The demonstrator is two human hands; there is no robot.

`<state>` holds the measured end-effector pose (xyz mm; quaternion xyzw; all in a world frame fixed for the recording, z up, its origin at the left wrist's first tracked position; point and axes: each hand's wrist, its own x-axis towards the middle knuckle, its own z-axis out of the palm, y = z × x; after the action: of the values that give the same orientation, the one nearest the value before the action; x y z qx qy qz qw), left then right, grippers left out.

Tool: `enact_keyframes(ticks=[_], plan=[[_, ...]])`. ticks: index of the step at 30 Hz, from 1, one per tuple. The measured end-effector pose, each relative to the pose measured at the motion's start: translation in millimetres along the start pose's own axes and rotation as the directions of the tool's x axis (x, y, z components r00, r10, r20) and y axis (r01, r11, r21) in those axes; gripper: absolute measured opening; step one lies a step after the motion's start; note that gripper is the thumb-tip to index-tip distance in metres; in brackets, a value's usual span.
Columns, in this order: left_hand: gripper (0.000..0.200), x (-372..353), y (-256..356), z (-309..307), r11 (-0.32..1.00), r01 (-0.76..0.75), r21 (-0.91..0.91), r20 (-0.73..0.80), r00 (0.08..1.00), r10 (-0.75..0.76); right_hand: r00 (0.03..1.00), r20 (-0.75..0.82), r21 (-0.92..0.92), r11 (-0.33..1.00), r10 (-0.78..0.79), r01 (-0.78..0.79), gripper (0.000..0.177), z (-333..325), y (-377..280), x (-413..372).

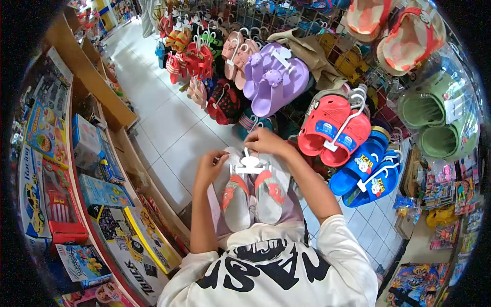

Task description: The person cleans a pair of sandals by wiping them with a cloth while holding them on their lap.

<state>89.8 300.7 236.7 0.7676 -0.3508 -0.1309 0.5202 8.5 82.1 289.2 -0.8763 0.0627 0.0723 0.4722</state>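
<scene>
A pair of grey-white sandals (237,207) with coral-patterned straps lies side by side on my lap. A white plastic shoe hanger (250,162) spans the pair, its hook pointing away from me. My right hand (266,142) is at the far end of the sandals, with its fingers closed at the hanger's hook. Beside the left sandal's far end, my left hand (210,165) has its thumb and fingers pinched together. Whatever is between those left fingertips is too small to make out.
Purple sandals (276,79), red clogs (335,128) and blue slides (371,174) hang on a rack ahead and to the right. Green clogs (440,123) in clear plastic hang farther right. Shelves of boxed toys (107,192) line my left, beside white floor tiles (169,125).
</scene>
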Motion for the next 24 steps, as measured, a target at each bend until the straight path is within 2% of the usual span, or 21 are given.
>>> enact_keyframes(ticks=[3, 7, 10, 11, 12, 14, 17, 21, 24], plan=[[0.018, -4.1, -31.6, 14.1, 0.995, 0.104, -0.002, 0.013, 0.995, -0.104, 0.995, 0.104, 0.259, 0.965, 0.008, -0.035, 0.017, 25.9, 47.8, 14.3], [0.019, -7.3, -35.8, 8.6, 0.984, 0.176, 0.008, -0.016, 0.984, -0.176, 0.969, 0.247, 0.060, 0.998, 0.001, -0.016, 0.015, 41.2, 64.5, 22.3], [0.020, -12.0, -41.5, 3.2, 0.980, 0.198, 0.013, -0.026, 0.980, -0.198, 0.984, 0.175, 0.160, 0.984, 0.046, -0.074, 0.015, 40.2, 74.7, 25.9], [0.021, -13.4, -44.8, 1.7, 0.981, 0.192, 0.015, -0.031, 0.981, -0.192, 0.981, 0.137, 0.205, 0.965, 0.135, -0.162, 0.017, 36.4, 75.0, 25.2], [0.021, -14.5, -47.9, 1.3, 0.979, 0.206, 0.009, -0.041, 0.978, -0.205, 0.982, 0.011, 0.190, 0.964, 0.188, -0.187, 0.018, 33.3, 74.6, 27.0], [0.022, -17.7, -51.4, 1.7, 0.973, 0.230, -0.002, -0.055, 0.972, -0.230, 0.935, -0.267, 0.297, 0.943, 0.232, -0.149, 0.018, 34.3, 76.2, 24.4], [0.023, -18.0, -49.5, 2.6, 0.950, 0.309, -0.038, -0.010, 0.951, -0.309, 0.938, -0.228, 0.493, 0.862, 0.262, -0.121, 0.018, 35.4, 80.3, 25.5], [0.024, -17.4, -48.6, 6.7, 0.962, 0.273, -0.013, -0.021, 0.962, -0.273, 0.959, 0.011, 0.580, 0.780, 0.284, -0.237, 0.023, 35.7, 76.1, 19.8], [0.023, -20.6, -56.0, 5.4, 0.969, 0.248, -0.014, -0.043, 0.968, -0.249, 0.975, 0.053, 0.585, 0.785, 0.214, -0.205, 0.023, 40.1, 77.9, 14.1]])
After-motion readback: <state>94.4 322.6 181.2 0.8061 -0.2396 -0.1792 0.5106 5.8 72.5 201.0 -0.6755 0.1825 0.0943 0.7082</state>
